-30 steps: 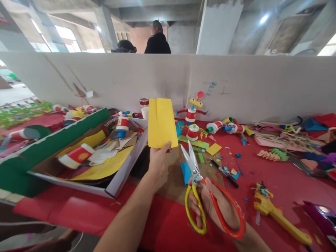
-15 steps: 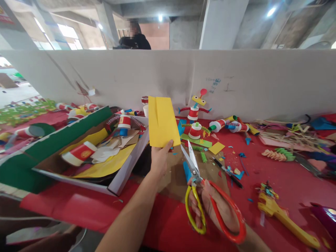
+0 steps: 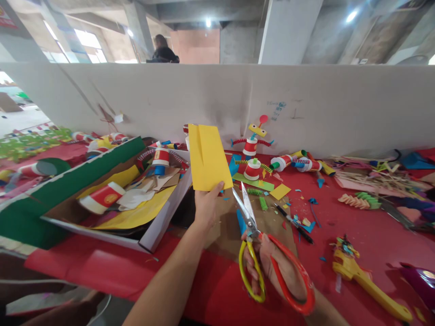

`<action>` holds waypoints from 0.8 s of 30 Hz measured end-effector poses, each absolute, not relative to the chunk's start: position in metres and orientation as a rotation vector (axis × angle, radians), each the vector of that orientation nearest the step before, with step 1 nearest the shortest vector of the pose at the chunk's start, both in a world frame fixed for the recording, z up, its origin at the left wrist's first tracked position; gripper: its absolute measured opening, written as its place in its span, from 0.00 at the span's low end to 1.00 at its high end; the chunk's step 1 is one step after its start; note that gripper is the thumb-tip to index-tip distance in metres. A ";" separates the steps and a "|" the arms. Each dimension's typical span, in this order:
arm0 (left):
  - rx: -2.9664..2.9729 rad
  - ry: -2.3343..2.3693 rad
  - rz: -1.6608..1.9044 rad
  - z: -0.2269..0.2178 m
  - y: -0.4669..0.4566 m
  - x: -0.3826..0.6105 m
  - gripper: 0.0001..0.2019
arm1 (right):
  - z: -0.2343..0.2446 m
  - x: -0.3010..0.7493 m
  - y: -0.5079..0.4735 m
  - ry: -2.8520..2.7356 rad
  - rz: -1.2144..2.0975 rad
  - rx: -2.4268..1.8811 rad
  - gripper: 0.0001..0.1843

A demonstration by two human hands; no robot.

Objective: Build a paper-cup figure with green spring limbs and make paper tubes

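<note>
My left hand pinches the lower edge of a folded yellow paper sheet and holds it upright above the red table. My right hand grips scissors with one yellow and one red handle loop. The blades are parted and point up toward the sheet's lower right corner, just short of it. A blue paper piece lies under the blades on brown cardboard.
A shallow box with paper scraps and a red-and-white paper cup sits at left. Paper-cup figures, a black pen, a yellow glue gun and several scraps lie at right. A white partition backs the table; a person stands beyond.
The yellow sheet and the scissors have shifted slightly left, and the blade tips have come closer to the sheet's corner. The person behind the partition has moved left.
</note>
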State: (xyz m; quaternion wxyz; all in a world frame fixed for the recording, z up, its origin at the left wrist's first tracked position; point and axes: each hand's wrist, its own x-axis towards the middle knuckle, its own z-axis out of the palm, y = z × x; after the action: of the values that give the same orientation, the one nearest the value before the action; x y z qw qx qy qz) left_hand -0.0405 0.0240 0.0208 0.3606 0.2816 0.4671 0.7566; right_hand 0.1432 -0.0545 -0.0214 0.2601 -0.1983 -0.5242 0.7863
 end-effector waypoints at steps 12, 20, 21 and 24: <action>0.545 1.063 1.861 0.029 0.020 -0.035 0.18 | -0.007 0.138 -0.057 -0.917 2.209 -0.529 0.25; 0.463 0.931 1.799 0.031 0.016 -0.027 0.17 | 0.007 0.136 -0.056 -0.777 2.276 -0.422 0.30; 0.451 0.909 1.775 0.032 0.015 -0.025 0.17 | 0.008 0.136 -0.056 -0.764 2.284 -0.408 0.30; 0.402 0.873 1.734 0.036 0.012 -0.022 0.15 | 0.009 0.133 -0.055 -0.736 2.300 -0.368 0.32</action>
State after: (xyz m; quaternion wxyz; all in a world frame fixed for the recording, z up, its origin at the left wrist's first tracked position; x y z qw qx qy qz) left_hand -0.0218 0.0120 0.0356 0.5475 0.1698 0.3685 0.7319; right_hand 0.1332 -0.0550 0.0090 0.3422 -0.1414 -0.2831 0.8847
